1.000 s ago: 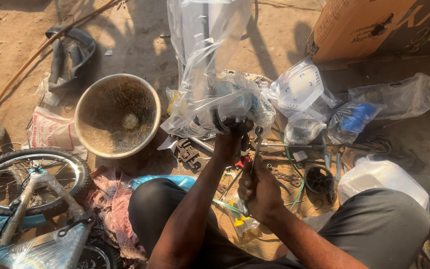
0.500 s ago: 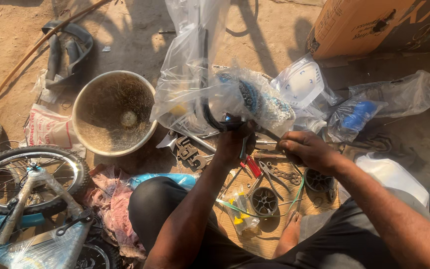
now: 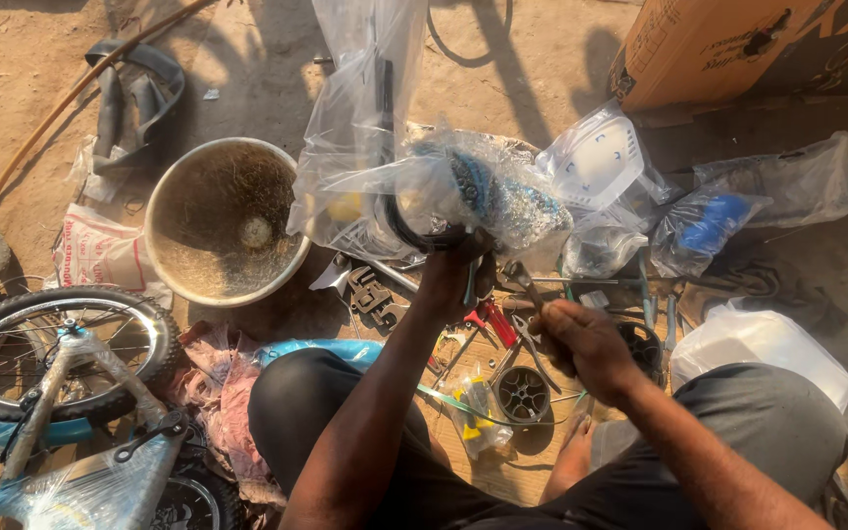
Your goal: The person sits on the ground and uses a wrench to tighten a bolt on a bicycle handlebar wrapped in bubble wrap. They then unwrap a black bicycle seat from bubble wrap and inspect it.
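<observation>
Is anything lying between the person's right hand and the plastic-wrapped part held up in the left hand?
Nothing solid blocks it. The right hand grips pliers just below the wrapped part, which the left hand holds up. Only the clear plastic wrap itself covers the part. Loose tools lie underneath on the board.

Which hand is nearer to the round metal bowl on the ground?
Left. The left hand grips a plastic-wrapped bicycle part just to the right of the bowl. The right hand holds pliers farther right, beyond the left hand.
</observation>
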